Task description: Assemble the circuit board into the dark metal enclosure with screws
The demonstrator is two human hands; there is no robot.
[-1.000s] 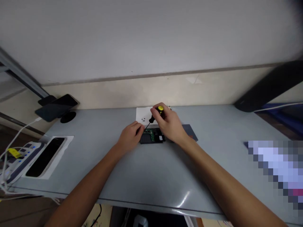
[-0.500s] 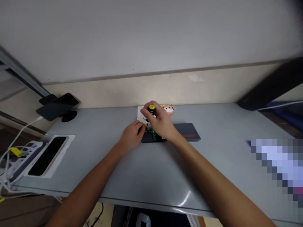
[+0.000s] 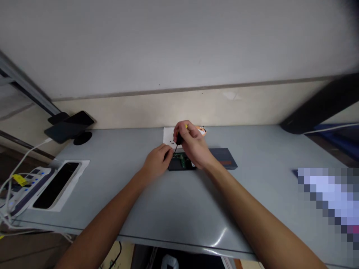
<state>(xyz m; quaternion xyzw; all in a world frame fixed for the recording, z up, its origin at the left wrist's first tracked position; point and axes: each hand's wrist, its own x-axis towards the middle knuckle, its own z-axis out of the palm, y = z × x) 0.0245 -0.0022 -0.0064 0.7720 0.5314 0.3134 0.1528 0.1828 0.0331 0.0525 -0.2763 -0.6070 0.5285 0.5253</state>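
Observation:
My right hand (image 3: 194, 145) is closed around a small screwdriver (image 3: 178, 139) with a black and yellow handle. Its thin shaft slants down to the upper left part of an opened black electronic device (image 3: 176, 164), where a green circuit board shows. The device lies flat on the table, its right end partly behind my right hand. At its left end, my left hand (image 3: 157, 161) presses thumb and fingers together on the edge, beside the screwdriver tip. Behind the device, a white paper (image 3: 168, 134) carries several tiny dark pieces, perhaps screws.
A dark grey box (image 3: 224, 157) lies right of the device. An orange and white animal-shaped item (image 3: 202, 130) is behind my right hand. On the left are a phone (image 3: 57, 185), a power strip (image 3: 30, 186) with cables and a phone on a stand (image 3: 70, 126). A blurred-out object (image 3: 331, 194) is at right.
My right hand has tilted the screwdriver, its handle top leaning to the right. More of the circuit board and paper shows. My left hand has stayed nearly still.

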